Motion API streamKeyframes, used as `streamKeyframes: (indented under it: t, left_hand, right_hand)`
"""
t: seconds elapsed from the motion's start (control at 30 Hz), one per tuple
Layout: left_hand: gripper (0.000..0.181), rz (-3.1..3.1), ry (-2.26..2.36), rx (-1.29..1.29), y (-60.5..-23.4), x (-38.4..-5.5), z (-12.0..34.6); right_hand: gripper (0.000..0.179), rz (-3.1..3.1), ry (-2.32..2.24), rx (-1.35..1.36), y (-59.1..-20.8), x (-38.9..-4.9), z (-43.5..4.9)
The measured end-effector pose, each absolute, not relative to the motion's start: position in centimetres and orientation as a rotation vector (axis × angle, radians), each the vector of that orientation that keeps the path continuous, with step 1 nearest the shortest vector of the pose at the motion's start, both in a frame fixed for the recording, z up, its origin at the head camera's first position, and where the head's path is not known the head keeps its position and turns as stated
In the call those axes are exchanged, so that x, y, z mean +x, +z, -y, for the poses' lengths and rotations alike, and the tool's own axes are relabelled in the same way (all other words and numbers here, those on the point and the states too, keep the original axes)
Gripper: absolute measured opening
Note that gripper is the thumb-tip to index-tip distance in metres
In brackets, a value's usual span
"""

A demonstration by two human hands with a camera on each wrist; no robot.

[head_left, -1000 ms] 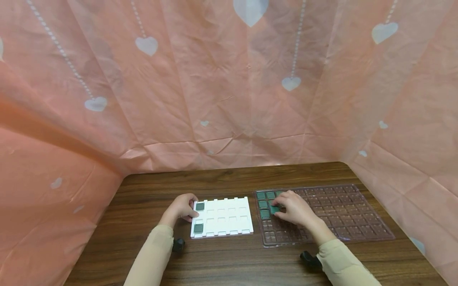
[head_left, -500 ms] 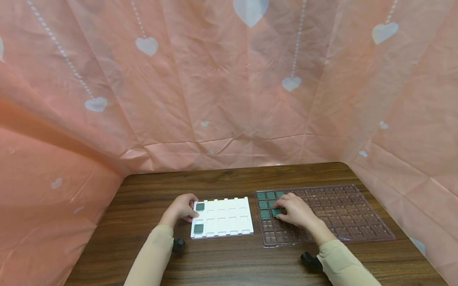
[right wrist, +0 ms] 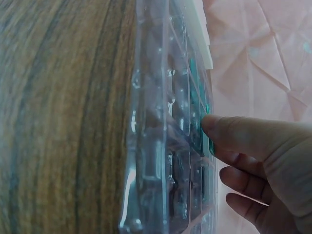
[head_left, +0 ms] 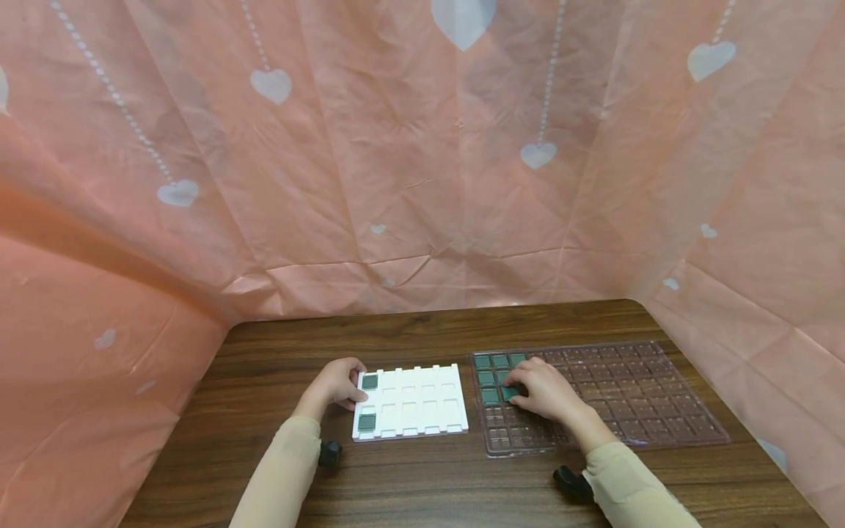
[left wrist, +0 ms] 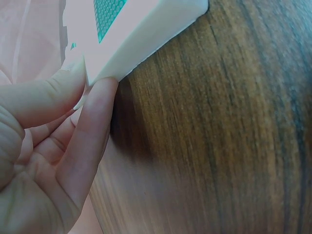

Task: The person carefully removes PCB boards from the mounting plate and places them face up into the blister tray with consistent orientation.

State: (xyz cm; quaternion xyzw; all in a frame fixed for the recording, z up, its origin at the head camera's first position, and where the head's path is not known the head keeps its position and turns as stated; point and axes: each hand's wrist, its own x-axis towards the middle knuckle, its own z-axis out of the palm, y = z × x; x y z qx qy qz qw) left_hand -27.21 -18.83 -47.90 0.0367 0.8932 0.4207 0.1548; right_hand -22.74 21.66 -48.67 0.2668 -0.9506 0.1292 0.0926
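My left hand point(head_left: 333, 383) grips the left edge of a white tray point(head_left: 429, 392); in the left wrist view the thumb point(left wrist: 58, 92) lies on top and a finger against the edge. Two square green chips point(head_left: 366, 422) sit in this tray's left column, one at each end. My right hand point(head_left: 546, 389) pinches another square green chip point(head_left: 509, 393) at the clear plastic tray point(head_left: 634, 392), level with its third row. Several like chips point(head_left: 485, 378) lie in its left columns. The right wrist view shows the thumb on the chip's edge point(right wrist: 211, 147), close against the tray.
Both trays lie side by side on a dark wood table point(head_left: 422, 484), with a narrow gap between them. A pink curtain point(head_left: 429, 220) with white hearts encloses the table's back and sides. Black wrist mounts point(head_left: 571, 482) sit below both wrists.
The green chip in my right hand has shifted slightly toward me and right, lower in the clear tray, uncovering more of the chips behind. My left hand has stayed on the white tray.
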Motion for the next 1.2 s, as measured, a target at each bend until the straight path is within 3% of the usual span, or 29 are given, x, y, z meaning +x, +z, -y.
streamKeyframes:
  t: [1.2]
  left_hand:
    - [0.048,-2.569,1.18,0.097,-48.18,-27.5,18.95]
  right_hand:
    - [0.017,2.744,0.438,0.763,-48.26,-22.66,-21.95]
